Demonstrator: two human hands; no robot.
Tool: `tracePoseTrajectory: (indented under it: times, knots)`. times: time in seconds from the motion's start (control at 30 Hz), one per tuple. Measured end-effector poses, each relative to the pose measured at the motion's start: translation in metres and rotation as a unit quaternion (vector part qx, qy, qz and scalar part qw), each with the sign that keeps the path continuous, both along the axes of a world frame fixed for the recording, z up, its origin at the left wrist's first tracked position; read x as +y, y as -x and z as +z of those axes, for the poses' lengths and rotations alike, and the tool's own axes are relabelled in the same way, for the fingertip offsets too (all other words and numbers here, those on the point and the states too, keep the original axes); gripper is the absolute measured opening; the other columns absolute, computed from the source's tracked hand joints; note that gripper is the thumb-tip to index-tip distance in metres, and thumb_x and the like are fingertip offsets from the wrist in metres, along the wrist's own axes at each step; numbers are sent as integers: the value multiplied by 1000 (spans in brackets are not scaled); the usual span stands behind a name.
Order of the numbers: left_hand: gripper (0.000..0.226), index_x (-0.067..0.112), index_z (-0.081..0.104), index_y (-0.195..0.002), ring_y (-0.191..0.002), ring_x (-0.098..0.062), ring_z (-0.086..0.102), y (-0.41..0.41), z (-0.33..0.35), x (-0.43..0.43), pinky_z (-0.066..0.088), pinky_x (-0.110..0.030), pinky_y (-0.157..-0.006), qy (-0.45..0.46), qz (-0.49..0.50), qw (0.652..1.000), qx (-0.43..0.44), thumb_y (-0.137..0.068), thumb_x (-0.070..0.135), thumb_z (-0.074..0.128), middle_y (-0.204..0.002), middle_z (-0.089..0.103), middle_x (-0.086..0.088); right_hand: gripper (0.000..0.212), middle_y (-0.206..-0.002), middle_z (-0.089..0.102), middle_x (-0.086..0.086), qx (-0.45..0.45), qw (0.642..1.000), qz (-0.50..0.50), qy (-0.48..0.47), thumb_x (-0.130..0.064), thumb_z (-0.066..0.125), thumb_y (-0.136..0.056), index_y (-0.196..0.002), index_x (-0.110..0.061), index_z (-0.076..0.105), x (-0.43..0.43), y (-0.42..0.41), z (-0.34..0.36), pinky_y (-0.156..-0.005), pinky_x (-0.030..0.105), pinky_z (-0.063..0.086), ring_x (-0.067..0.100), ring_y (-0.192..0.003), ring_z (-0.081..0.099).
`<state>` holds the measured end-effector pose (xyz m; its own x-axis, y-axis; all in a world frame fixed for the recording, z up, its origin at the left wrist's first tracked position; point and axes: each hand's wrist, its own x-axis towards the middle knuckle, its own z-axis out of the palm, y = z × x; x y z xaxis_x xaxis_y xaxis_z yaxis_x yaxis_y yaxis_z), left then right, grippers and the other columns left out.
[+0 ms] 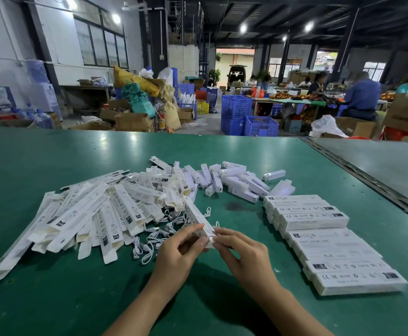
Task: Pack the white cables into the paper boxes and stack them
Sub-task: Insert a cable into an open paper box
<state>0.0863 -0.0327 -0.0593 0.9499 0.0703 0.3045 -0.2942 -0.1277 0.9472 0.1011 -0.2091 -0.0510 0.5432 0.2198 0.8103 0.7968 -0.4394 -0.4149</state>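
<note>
I hold one long white paper box point(197, 217) by its near end over the green table point(52, 299); it points away and to the left. My left hand point(181, 251) grips that end from the left. My right hand point(244, 251) pinches its small end flap from the right. Several loose white cables point(154, 241) lie just left of my hands. A big heap of flat, unfolded paper boxes point(94, 214) spreads across the left. Closed boxes lie stacked in a row point(329, 241) on the right.
Several small white lamp units point(232, 180) lie scattered behind the hands. A dark seam point(368, 175) splits the table from a grey surface on the right. Beyond the far edge are blue crates point(249, 117), cardboard boxes and people seated at other tables.
</note>
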Motion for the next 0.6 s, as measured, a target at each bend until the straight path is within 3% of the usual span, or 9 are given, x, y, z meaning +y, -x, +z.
tracePoseTrajectory:
  times: [0.1, 0.23, 0.4, 0.5, 0.6]
  knots:
    - [41, 51, 68, -114, -93, -6, 70, 4, 3, 2, 53, -18, -82, -37, -12, 999, -2, -75, 65, 66, -97, 75, 11, 7, -101, 74, -2, 19, 1000, 14, -3, -6, 77, -81, -87, -7, 75, -1, 2, 1, -82, 23, 57, 1, -94, 69]
    - [51, 41, 70, -115, -90, -10, 72, 7, 4, 2, 55, -24, -83, -54, -21, 998, -7, -70, 65, 72, -93, 76, 5, 10, -94, 73, -14, 91, 995, 18, -40, -10, 78, -80, -88, -13, 72, -2, 4, 2, -75, 26, 57, 1, -84, 69]
    - [32, 57, 65, -105, -76, -6, 68, 11, 8, -3, 53, -16, -72, -96, 1, 995, -34, -75, 67, 69, -85, 73, 9, 26, -92, 71, -16, 163, 985, 30, -52, -11, 80, -80, -98, -24, 66, -3, 6, 5, -79, 27, 57, 6, -86, 70]
    - [31, 56, 65, -107, -82, -5, 69, 10, 9, -3, 52, -14, -75, -95, 2, 995, -28, -77, 65, 67, -88, 74, 13, 26, -88, 72, -15, 176, 981, 23, -78, -12, 82, -77, -93, -25, 66, 0, 7, 6, -77, 29, 57, 9, -82, 71]
    - [24, 52, 66, -108, -88, -7, 70, 9, 9, -1, 54, -18, -79, -95, -12, 995, -23, -85, 49, 70, -93, 74, 12, 27, -86, 72, -15, 187, 976, 24, -106, -12, 85, -74, -88, -27, 66, 2, 7, 7, -76, 28, 57, 9, -80, 70]
